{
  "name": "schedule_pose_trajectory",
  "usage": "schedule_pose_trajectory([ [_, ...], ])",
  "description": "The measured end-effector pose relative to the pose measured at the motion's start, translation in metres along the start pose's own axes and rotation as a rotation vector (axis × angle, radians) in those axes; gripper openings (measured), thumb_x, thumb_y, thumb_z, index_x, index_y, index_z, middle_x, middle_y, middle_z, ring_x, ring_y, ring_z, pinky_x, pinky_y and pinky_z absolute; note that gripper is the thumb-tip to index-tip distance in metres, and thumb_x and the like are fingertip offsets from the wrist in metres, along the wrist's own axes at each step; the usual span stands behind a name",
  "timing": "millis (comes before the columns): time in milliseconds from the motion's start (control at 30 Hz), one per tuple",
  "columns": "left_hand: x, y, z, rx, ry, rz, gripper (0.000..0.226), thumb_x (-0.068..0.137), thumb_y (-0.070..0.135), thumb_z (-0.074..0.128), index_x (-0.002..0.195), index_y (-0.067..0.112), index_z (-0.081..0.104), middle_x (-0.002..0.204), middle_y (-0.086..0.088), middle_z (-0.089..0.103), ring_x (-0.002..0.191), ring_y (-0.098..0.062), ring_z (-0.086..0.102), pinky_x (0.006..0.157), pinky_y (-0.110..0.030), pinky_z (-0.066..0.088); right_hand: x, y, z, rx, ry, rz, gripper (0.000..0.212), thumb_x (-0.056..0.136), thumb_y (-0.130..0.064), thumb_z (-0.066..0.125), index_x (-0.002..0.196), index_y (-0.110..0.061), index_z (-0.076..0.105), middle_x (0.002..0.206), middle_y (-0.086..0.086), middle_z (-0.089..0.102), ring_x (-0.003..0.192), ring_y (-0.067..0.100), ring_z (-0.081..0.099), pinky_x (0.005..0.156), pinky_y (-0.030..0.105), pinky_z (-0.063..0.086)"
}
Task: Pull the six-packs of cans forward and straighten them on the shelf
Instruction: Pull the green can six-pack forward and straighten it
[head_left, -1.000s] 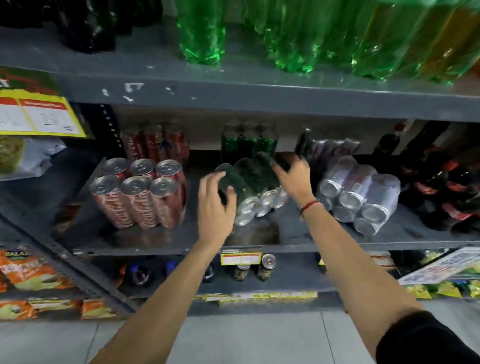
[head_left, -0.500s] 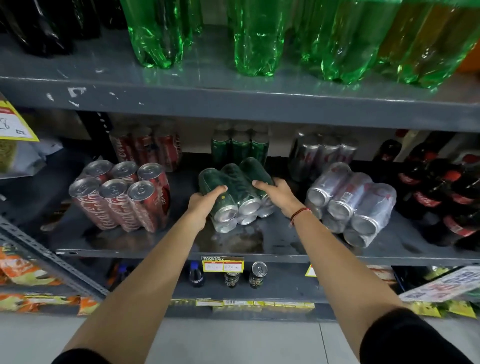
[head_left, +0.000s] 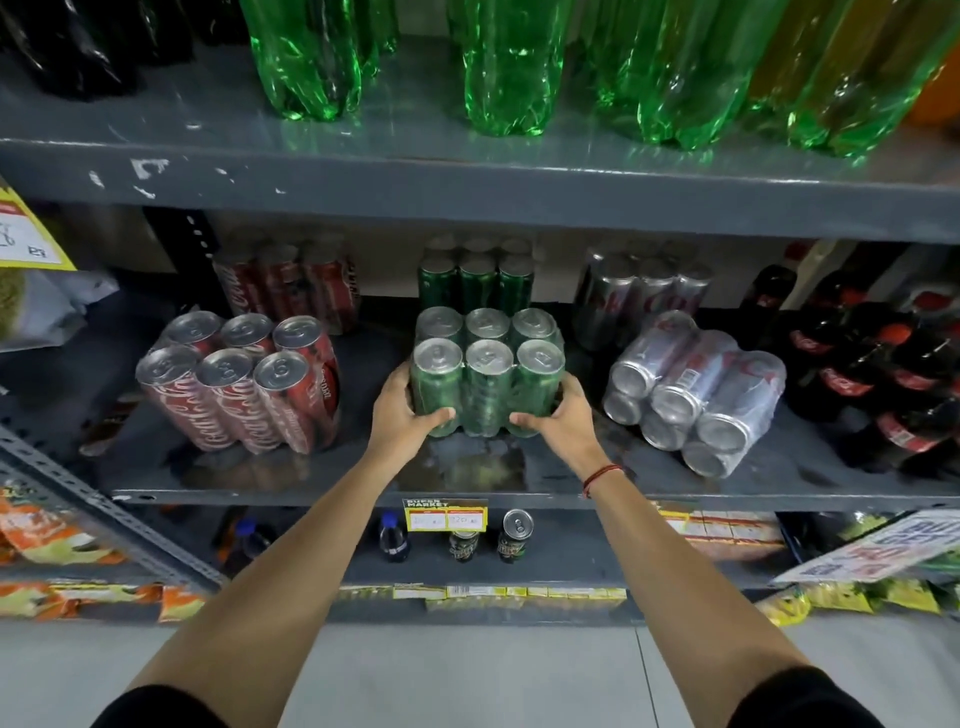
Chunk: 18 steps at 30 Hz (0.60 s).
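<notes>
Both hands, left hand and right hand, clasp the upright shrink-wrapped six-pack of green metal cans, standing mid-way along the grey metal shelf, near its front edge.

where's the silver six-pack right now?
In the head view, the silver six-pack lies tipped on its side on the middle shelf, right of the green six-pack held between both hands, with dark cola bottles further right.

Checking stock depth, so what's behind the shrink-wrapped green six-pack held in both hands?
Behind the upright green six-pack of cans stands another green can pack at the shelf's back. Its lower part is covered, as is anything behind it.
</notes>
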<state>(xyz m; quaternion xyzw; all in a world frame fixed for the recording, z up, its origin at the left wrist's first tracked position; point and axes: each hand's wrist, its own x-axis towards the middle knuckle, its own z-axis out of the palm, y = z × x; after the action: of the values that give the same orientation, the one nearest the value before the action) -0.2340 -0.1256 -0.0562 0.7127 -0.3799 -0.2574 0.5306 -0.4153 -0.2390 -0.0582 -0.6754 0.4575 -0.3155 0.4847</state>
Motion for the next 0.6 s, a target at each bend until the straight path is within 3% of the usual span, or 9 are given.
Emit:
schedule_pose_trajectory([
  [100,-0.006,-0.006,-0.001,-0.036,0.023,-0.037,0.081,0.071,0.007,0.079,0.14,0.008,0.037,0.135,-0.01,0.054,0.117,-0.018,0.056,0.095,-0.025,0.045,0.0,0.001,-0.006,0.052,-0.045,-0.035,0.068,0.065,-0.019,0.086,0.121,-0.012,0.049,0.112,-0.001,0.06,0.095,-0.005,0.058,0.081,0.009,0.046],
  [133,-0.009,-0.006,-0.002,-0.012,0.055,-0.021,0.077,0.073,0.009,0.078,0.139,0.009,0.038,0.134,-0.007,0.053,0.115,-0.014,0.054,0.092,-0.023,0.045,0.003,-0.001,-0.009,0.129,-0.028,-0.04,0.059,0.07,-0.022,0.083,0.119,-0.013,0.05,0.108,-0.003,0.061,0.091,-0.008,0.059,0.078,0.007,0.046],
  [200,-0.022,-0.004,0.001,0.045,0.193,0.029,0.064,0.079,0.013,0.074,0.135,0.011,0.043,0.134,-0.005,0.05,0.112,-0.013,0.054,0.091,-0.026,0.046,0.013,-0.009,-0.018,0.341,0.081,-0.023,0.04,0.085,-0.029,0.068,0.118,-0.011,0.054,0.108,0.003,0.061,0.094,0.005,0.059,0.088,0.021,0.046],
  [267,-0.04,-0.002,0.01,0.093,0.337,0.076,0.047,0.085,0.013,0.065,0.129,0.012,0.048,0.127,-0.006,0.047,0.105,-0.015,0.055,0.09,-0.032,0.05,0.027,-0.02,-0.024,0.445,0.123,0.012,0.043,0.092,-0.041,0.053,0.123,-0.012,0.054,0.12,0.007,0.06,0.106,0.016,0.056,0.099,0.034,0.041],
  [300,-0.049,0.0,0.016,0.106,0.356,0.092,0.041,0.088,0.012,0.06,0.127,0.012,0.049,0.122,-0.005,0.046,0.102,-0.015,0.056,0.088,-0.032,0.05,0.035,-0.026,-0.025,0.416,0.088,0.021,0.049,0.092,-0.046,0.049,0.128,-0.013,0.052,0.13,0.007,0.057,0.114,0.016,0.053,0.102,0.033,0.037],
  [367,-0.063,0.002,0.03,0.089,0.3,0.082,0.04,0.09,0.01,0.054,0.13,0.012,0.047,0.122,-0.003,0.044,0.103,-0.017,0.055,0.09,-0.03,0.048,0.048,-0.038,-0.023,0.331,-0.046,0.028,0.058,0.092,-0.052,0.046,0.136,-0.014,0.047,0.14,0.002,0.05,0.123,0.011,0.046,0.105,0.029,0.031],
  [467,-0.071,0.004,0.042,0.062,0.268,0.039,0.047,0.091,0.009,0.051,0.137,0.012,0.041,0.134,-0.008,0.041,0.109,-0.027,0.054,0.098,-0.035,0.043,0.06,-0.047,-0.017,0.23,-0.205,0.073,0.063,0.091,-0.059,0.041,0.136,-0.015,0.048,0.14,0.001,0.052,0.128,0.016,0.047,0.112,0.035,0.03],
  [600,-0.063,0.002,0.037,0.019,0.198,-0.001,0.049,0.093,0.015,0.05,0.141,0.013,0.039,0.146,-0.005,0.034,0.127,-0.022,0.046,0.107,-0.034,0.037,0.056,-0.043,-0.017,0.226,-0.127,0.062,0.056,0.093,-0.052,0.043,0.134,-0.014,0.05,0.133,0.0,0.055,0.123,0.015,0.048,0.106,0.031,0.032],
])
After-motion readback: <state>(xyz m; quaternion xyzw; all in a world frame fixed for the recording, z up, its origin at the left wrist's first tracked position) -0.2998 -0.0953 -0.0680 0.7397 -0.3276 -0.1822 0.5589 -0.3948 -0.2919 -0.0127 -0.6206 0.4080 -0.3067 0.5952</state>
